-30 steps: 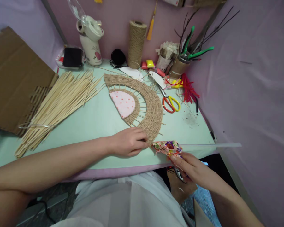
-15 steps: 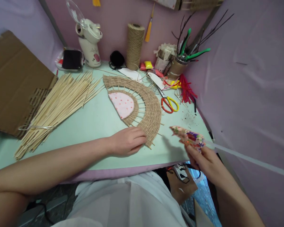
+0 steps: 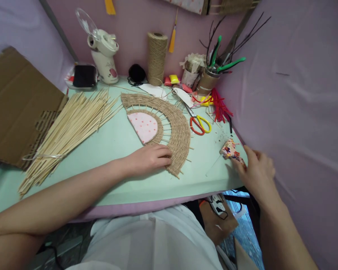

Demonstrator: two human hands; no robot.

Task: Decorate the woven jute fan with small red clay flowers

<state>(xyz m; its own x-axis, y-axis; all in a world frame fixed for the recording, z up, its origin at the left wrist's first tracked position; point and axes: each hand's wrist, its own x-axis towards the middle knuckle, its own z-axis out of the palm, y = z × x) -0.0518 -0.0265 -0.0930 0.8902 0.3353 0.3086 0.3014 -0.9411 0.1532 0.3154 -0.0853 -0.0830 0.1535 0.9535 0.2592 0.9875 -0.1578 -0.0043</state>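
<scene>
A half-round woven jute piece (image 3: 178, 127) with stick spokes and a pink dotted fabric centre (image 3: 143, 125) lies on the pale green table (image 3: 109, 150). My left hand (image 3: 149, 159) rests on its near end, fingers curled flat against the weave. My right hand (image 3: 255, 170) is at the table's right edge, fingers touching a small floral fabric piece (image 3: 230, 149) that lies on the table. A thin clear strip (image 3: 213, 165) runs from the fabric toward the table's middle.
A bundle of bamboo sticks (image 3: 70, 127) and cardboard (image 3: 17, 108) lie left. Red-and-yellow scissors (image 3: 198, 123), red wires (image 3: 221, 107), a tool cup (image 3: 210, 80), a jute spool (image 3: 157, 58), a white appliance (image 3: 104, 56) line the back. Purple cloth walls (image 3: 293, 105) close in on the right.
My right hand carried the floral fabric from the table's near edge up and rightward, then set it down at the right edge. My left hand slid slightly up along the woven piece.
</scene>
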